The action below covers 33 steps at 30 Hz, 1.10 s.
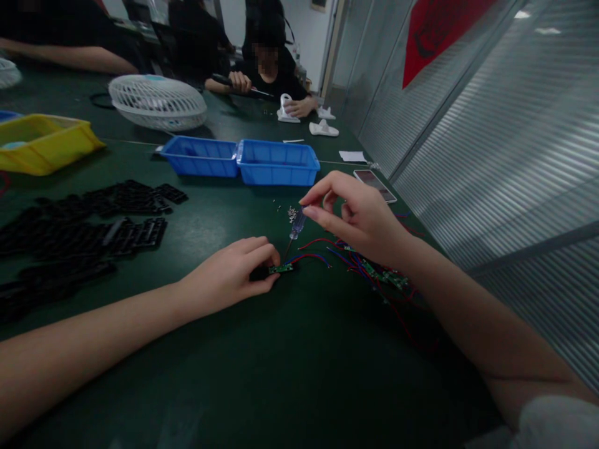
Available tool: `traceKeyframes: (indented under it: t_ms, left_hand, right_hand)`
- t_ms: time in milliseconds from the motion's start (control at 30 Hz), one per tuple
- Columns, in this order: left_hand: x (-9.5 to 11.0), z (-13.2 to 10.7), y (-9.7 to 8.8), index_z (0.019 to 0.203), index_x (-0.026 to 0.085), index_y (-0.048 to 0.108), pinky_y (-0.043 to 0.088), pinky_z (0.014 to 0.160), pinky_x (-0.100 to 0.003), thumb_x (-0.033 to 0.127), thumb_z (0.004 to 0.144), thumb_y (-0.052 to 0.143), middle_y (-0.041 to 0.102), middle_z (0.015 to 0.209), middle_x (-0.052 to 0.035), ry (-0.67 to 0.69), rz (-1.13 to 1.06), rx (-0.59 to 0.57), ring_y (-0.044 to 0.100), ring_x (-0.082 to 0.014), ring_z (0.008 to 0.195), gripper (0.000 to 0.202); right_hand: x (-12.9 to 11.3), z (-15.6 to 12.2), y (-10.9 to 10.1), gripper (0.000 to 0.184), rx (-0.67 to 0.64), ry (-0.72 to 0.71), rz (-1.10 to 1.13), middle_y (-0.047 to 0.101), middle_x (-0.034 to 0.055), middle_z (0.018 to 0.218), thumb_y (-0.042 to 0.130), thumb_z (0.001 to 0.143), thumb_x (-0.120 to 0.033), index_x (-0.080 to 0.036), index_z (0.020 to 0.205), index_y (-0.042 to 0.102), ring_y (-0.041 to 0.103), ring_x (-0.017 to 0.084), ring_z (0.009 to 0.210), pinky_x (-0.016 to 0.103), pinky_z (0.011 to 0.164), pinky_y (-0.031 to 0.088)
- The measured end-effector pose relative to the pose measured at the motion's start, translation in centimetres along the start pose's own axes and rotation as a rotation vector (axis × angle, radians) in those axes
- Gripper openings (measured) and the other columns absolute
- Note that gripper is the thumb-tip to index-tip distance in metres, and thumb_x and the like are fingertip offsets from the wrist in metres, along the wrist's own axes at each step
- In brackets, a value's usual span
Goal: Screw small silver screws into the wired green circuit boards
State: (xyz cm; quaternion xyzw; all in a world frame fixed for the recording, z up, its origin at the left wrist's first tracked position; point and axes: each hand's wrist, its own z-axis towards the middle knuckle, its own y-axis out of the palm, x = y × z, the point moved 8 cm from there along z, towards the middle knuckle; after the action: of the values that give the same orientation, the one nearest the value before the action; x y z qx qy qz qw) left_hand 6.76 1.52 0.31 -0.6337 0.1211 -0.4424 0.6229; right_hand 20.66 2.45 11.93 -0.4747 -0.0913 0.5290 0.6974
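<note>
My left hand point(234, 274) rests on the dark green table point(290, 374), fingers curled, pinching a small black part with a green circuit board point(282, 269) at its tip. My right hand point(360, 215) hovers above and to the right, fingers closed on the clear handle of a small screwdriver point(296, 226) whose tip points down at the board. Red and blue wires point(318, 249) run from the board to a heap of more boards and wires point(384, 277) under my right wrist. A few tiny screws point(291, 213) lie just behind the screwdriver.
Two blue bins point(243, 161) stand behind my hands, a yellow bin point(42, 143) at far left, a white fan grille point(156, 101) beyond. Black plastic parts point(79, 234) cover the left. A phone point(374, 184) lies right. Another person point(269, 75) works across the table.
</note>
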Motion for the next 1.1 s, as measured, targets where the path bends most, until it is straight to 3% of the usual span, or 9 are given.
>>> traceKeyframes:
  t_ms: [333, 500, 767, 933, 1033, 1100]
  left_hand:
    - [-0.1, 0.0, 0.0, 0.098, 0.021, 0.056, 0.043, 0.070, -0.027, 0.030, 0.090, 0.055, 0.057, 0.094, -0.0024, -0.008, -0.017, -0.007, 0.055, -0.0168, 0.085, 0.012]
    - [-0.1, 0.1, 0.0, 0.098, 0.021, 0.056, 0.043, 0.069, -0.027, 0.030, 0.090, 0.055, 0.057, 0.093, -0.0022, -0.004, -0.018, -0.002, 0.055, -0.0164, 0.083, 0.012]
    - [0.0, 0.1, 0.0, 0.097, 0.021, 0.056, 0.043, 0.069, -0.027, 0.030, 0.090, 0.055, 0.057, 0.092, -0.0021, -0.005, -0.029, -0.006, 0.055, -0.0162, 0.083, 0.011]
    - [0.0, 0.1, -0.1, 0.097, 0.020, 0.057, 0.043, 0.067, -0.027, 0.030, 0.090, 0.054, 0.058, 0.092, -0.0027, -0.001, -0.032, 0.000, 0.055, -0.0165, 0.082, 0.012]
    - [0.1, 0.2, -0.2, 0.097, 0.020, 0.056, 0.043, 0.067, -0.027, 0.031, 0.090, 0.054, 0.058, 0.092, -0.0028, -0.003, -0.029, -0.002, 0.056, -0.0169, 0.082, 0.012]
    - [0.2, 0.2, -0.2, 0.096, 0.021, 0.056, 0.043, 0.067, -0.028, 0.031, 0.090, 0.055, 0.058, 0.092, -0.0026, -0.004, -0.025, -0.002, 0.056, -0.0170, 0.082, 0.013]
  right_hand:
    - [0.1, -0.2, 0.4, 0.014, -0.005, 0.025, 0.016, 0.053, -0.0008, 0.088, 0.052, 0.097, -0.031, -0.018, 0.096, 0.053, 0.048, 0.009, 0.072, 0.024, 0.069, 0.042]
    - [0.0, -0.3, 0.9, 0.013, -0.033, 0.028, -0.025, 0.053, -0.0008, 0.086, 0.046, 0.099, -0.031, -0.019, 0.097, 0.048, 0.050, 0.010, 0.074, 0.024, 0.067, 0.038]
    - [-0.1, -0.5, 1.5, 0.017, -0.084, 0.099, -0.028, 0.047, -0.0045, 0.074, 0.042, 0.100, -0.036, -0.021, 0.093, 0.043, 0.044, 0.008, 0.062, 0.024, 0.058, 0.029]
    - [-0.4, -0.6, 1.4, 0.035, -0.109, 0.142, -0.239, 0.043, -0.0047, 0.063, 0.037, 0.100, -0.044, -0.019, 0.076, 0.047, 0.035, 0.008, 0.054, 0.026, 0.055, 0.021]
    - [-0.5, -0.9, 1.9, 0.049, -0.160, 0.167, -0.401, 0.045, -0.0021, 0.058, 0.029, 0.101, -0.047, -0.018, 0.067, 0.049, 0.038, 0.009, 0.054, 0.029, 0.055, 0.018]
    - [-0.3, -1.1, 2.0, 0.052, -0.155, 0.193, -0.487, 0.050, -0.0002, 0.060, 0.026, 0.101, -0.050, -0.018, 0.070, 0.053, 0.041, 0.011, 0.056, 0.029, 0.054, 0.017]
